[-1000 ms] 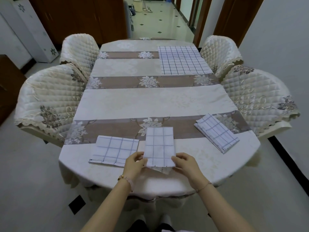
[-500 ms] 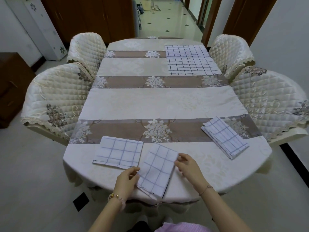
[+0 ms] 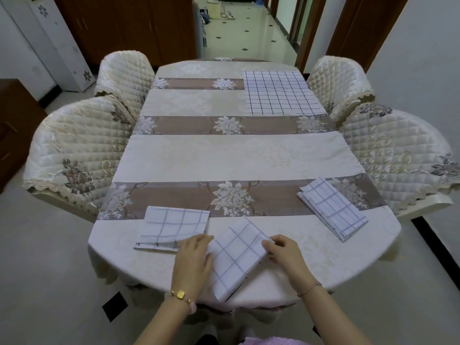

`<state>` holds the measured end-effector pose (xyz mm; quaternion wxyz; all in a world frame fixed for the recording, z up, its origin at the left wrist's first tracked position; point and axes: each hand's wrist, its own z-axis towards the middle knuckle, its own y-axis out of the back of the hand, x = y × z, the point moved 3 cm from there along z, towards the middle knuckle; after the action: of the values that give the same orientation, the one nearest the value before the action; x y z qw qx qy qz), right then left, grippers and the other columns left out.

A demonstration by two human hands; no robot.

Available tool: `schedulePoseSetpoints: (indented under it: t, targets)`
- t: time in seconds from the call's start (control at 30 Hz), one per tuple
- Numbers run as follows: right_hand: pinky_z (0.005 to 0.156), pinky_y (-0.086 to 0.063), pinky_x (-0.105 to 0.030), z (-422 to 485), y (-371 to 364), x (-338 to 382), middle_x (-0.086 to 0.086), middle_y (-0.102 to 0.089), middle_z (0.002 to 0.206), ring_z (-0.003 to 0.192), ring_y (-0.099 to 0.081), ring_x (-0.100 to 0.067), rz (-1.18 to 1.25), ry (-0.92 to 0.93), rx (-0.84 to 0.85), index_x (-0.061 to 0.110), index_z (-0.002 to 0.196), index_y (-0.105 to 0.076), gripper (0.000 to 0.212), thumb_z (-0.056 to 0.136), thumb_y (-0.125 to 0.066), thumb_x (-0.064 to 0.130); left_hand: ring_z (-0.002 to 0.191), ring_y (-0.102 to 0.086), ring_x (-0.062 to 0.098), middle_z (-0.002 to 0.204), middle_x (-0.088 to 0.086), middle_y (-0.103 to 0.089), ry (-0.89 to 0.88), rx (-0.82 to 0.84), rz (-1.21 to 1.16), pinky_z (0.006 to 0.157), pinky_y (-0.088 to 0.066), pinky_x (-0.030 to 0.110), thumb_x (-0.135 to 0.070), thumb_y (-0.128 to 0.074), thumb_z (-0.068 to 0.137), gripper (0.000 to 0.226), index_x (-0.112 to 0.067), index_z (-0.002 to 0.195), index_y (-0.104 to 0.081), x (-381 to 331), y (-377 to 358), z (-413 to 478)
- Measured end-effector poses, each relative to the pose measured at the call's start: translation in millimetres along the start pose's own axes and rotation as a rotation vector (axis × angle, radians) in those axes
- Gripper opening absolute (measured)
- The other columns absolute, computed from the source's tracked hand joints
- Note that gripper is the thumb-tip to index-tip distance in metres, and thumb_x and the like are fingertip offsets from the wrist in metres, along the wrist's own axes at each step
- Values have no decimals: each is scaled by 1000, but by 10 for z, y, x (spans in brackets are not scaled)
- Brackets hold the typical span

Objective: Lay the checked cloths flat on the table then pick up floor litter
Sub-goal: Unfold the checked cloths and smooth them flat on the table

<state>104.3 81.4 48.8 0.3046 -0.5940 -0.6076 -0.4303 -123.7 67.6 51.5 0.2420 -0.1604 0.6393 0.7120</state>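
A folded checked cloth (image 3: 236, 255) lies tilted at the near edge of the table (image 3: 239, 155). My left hand (image 3: 193, 260) holds its left edge, and my right hand (image 3: 283, 250) pinches its right corner. To its left lies a second folded checked cloth (image 3: 171, 226). A third folded cloth (image 3: 332, 207) sits near the right edge. One checked cloth (image 3: 280, 93) is spread flat at the far right of the table.
Four quilted cream chairs stand around the table, two on the left (image 3: 74, 155) and two on the right (image 3: 398, 155). A dark square (image 3: 114, 306) shows on the pale floor at the lower left. A tiled hallway opens behind the table.
The cloth in my hands has turned from upright to tilted and slid toward the near table edge. Both hands stayed on its sides. The camera moved closer.
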Motion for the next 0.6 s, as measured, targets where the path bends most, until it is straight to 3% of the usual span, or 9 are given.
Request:
schedulePoseSetpoints:
  t: [0.1,0.17,0.3,0.37,0.43,0.5,0.6]
  targets:
    - [65,-52,-24,-149,-46,111,-7,-60,74,69,-58,-16,127,-20,27,7,78,-63,10,87,-61,10,91,-61,12,101,-6,-67,-145,36,-1,81,-50,23,-41,-47,76,37,-24,103,-65,-430,-11,-34]
    - [64,-55,-22,-241,-100,169,-8,-63,75,69,-62,-16,240,-49,72,5,84,-64,7,88,-60,9,94,-62,10,105,-8,-66,-200,103,33,78,-52,21,-51,-50,75,43,-25,108,-61,-642,-85,-48]
    - [66,-56,-21,-306,-130,250,-10,-68,82,74,-66,-15,378,-66,98,-2,96,-65,15,89,-59,11,115,-51,15,130,-5,-49,-114,220,5,88,-48,27,-38,-51,86,48,-23,131,-44,-702,-199,-25]
    - [68,-57,-21,-312,-92,311,-10,-70,87,76,-68,-15,413,-44,120,0,100,-65,17,91,-57,12,104,-56,16,119,-5,-55,-69,163,-26,79,-49,29,-25,-50,89,31,-24,120,-51,-645,-137,-2]
    - [75,-58,-25,-320,-40,360,-8,-73,97,88,-71,-18,405,-8,147,6,105,-65,18,92,-57,14,85,-59,18,93,-2,-62,-33,115,-96,68,-45,28,-21,-51,89,11,-19,97,-58,-574,-46,57]
    - [84,-56,-31,-303,23,316,-7,-71,106,99,-67,-20,321,27,96,12,111,-64,21,90,-59,16,62,-52,12,64,-4,-53,61,98,-218,54,-34,22,-22,-55,89,17,-16,73,-53,-490,58,139]
    - [89,-47,-31,-189,144,117,1,-57,122,112,-55,-16,26,59,-45,19,124,-54,36,89,-61,21,51,-42,10,53,0,-47,189,137,-416,51,-33,20,-21,-63,83,24,-10,65,-51,-385,206,264]
